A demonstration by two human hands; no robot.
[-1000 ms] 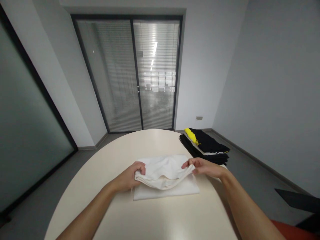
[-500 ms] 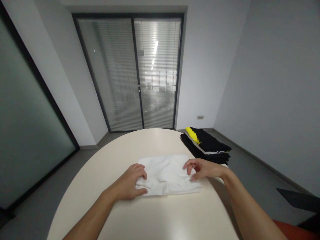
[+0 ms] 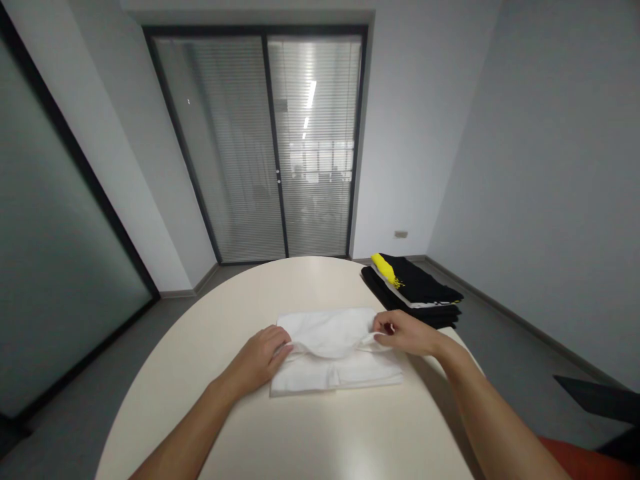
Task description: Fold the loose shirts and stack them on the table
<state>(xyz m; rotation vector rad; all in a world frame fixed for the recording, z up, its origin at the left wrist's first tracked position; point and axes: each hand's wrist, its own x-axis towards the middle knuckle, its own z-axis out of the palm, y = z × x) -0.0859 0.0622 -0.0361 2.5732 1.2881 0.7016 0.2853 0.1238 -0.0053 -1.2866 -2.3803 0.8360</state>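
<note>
A folded white garment [image 3: 333,377] lies flat on the pale round table [image 3: 300,440]; its exact kind does not show. At its left edge, my left hand [image 3: 263,350] pinches the upper layer between thumb and fingers. My right hand [image 3: 400,331] grips the same layer at the right side, thumb against the fingertips. Between the two hands the layer is lifted slightly and sags in the middle, with the lower layer visible nearer me.
A stack of folded dark clothes [image 3: 417,287], with a yellow patch on the top piece, sits at the table's right edge. Beyond the table stands a glass door with blinds [image 3: 315,200]. A dark and red object, perhaps a chair [image 3: 590,460], is at lower right.
Both hands have closed on the white garment's upper layer and raised it a little. My right hand moved slightly up and away, and my left thumb moved in toward its fingers.
</note>
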